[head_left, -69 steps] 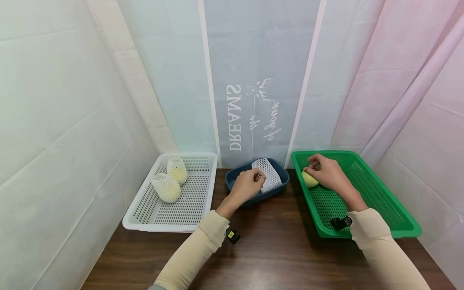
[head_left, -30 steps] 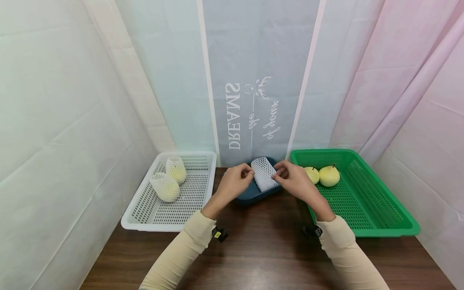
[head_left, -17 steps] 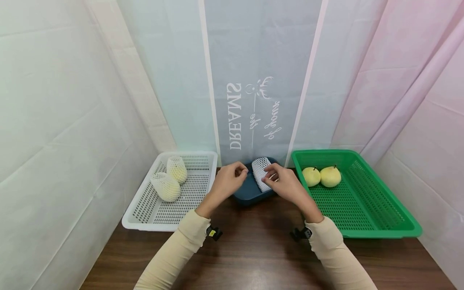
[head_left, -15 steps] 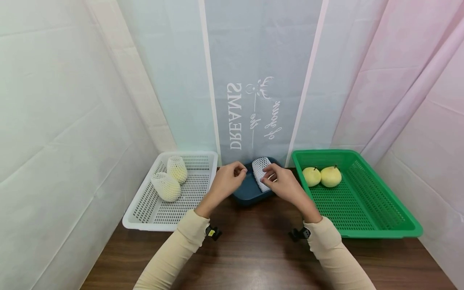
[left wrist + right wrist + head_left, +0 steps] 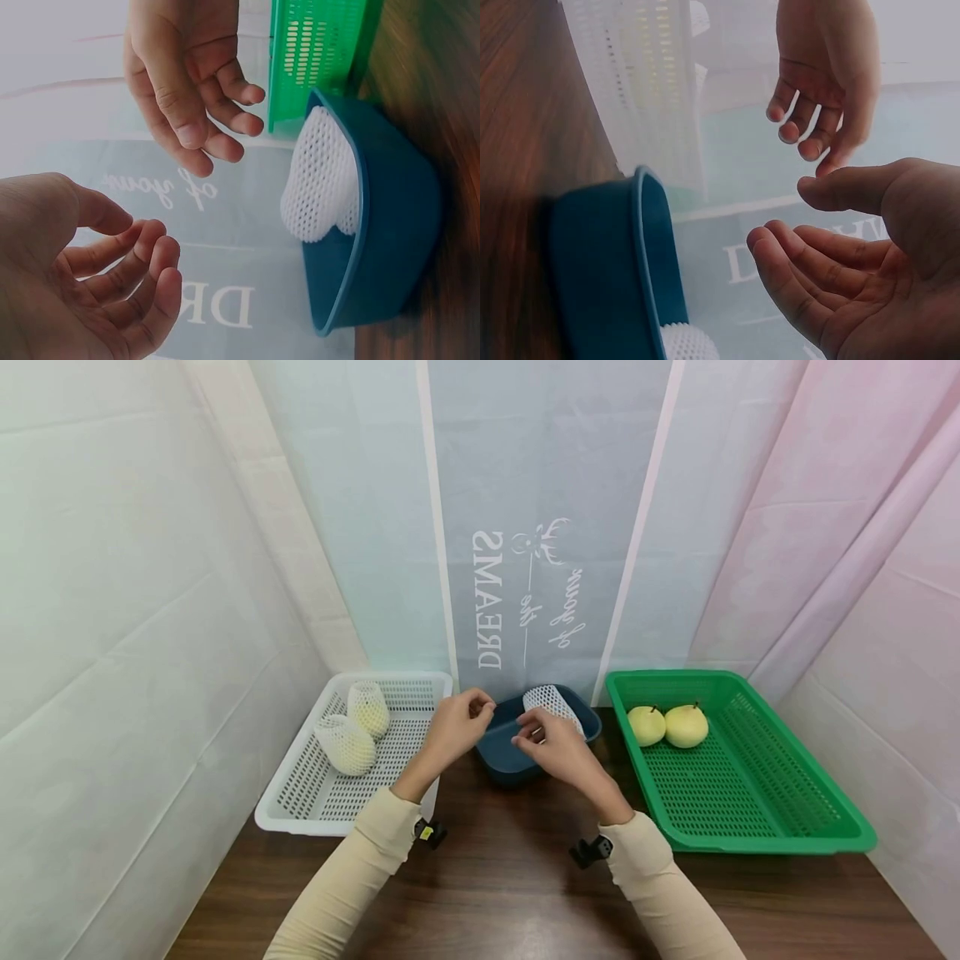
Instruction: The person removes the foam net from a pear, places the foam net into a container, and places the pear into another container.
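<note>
Both hands hover over the near side of a dark blue tub and hold nothing. My left hand is above the tub's left edge, fingers loosely bent, with the thumb close to the index fingertip. Over the tub's middle, my right hand has relaxed, slightly bent fingers, apart from the left hand. White foam fruit nets lie in the tub behind the right hand, which partly covers them in the head view. In the right wrist view, only a bit of foam net shows at the tub's rim.
A white basket at left contains two pears in foam nets, a front one and a back one. At right, a green basket contains two bare pears, one left and one right. Curtains stand behind the wooden table.
My right hand has come left from the green basket to above the tub, uncovering the second bare pear. My left hand has drawn left, away from the foam nets. The baskets stay put.
</note>
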{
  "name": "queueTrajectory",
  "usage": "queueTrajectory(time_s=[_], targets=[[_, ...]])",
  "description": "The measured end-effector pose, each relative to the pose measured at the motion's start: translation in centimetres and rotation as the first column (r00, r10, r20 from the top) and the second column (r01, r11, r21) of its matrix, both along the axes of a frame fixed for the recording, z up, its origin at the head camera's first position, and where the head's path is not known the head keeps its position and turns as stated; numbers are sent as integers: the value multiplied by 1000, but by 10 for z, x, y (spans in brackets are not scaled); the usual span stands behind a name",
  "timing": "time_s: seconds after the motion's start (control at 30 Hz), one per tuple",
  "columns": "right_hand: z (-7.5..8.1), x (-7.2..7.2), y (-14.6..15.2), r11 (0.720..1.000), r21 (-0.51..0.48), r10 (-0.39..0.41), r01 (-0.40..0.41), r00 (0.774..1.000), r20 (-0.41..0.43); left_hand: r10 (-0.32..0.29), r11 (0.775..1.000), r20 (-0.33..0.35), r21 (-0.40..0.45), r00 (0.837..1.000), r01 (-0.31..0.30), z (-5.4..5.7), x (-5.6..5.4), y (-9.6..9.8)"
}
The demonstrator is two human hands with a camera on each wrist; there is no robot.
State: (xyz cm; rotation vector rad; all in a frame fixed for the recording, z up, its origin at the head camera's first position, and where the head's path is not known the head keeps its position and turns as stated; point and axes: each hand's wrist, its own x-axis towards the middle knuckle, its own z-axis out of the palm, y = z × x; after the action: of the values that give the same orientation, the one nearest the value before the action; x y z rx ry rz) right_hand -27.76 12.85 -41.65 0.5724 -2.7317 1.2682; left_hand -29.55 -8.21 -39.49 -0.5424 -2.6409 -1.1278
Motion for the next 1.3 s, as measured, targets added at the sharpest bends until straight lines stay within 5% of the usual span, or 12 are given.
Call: queueTrajectory(time_s=[1.3], targets=[[-6,-15,-73,994,-57,99,-91,984,151,141,989,59,-52,988,-138,-4,-34,-50]])
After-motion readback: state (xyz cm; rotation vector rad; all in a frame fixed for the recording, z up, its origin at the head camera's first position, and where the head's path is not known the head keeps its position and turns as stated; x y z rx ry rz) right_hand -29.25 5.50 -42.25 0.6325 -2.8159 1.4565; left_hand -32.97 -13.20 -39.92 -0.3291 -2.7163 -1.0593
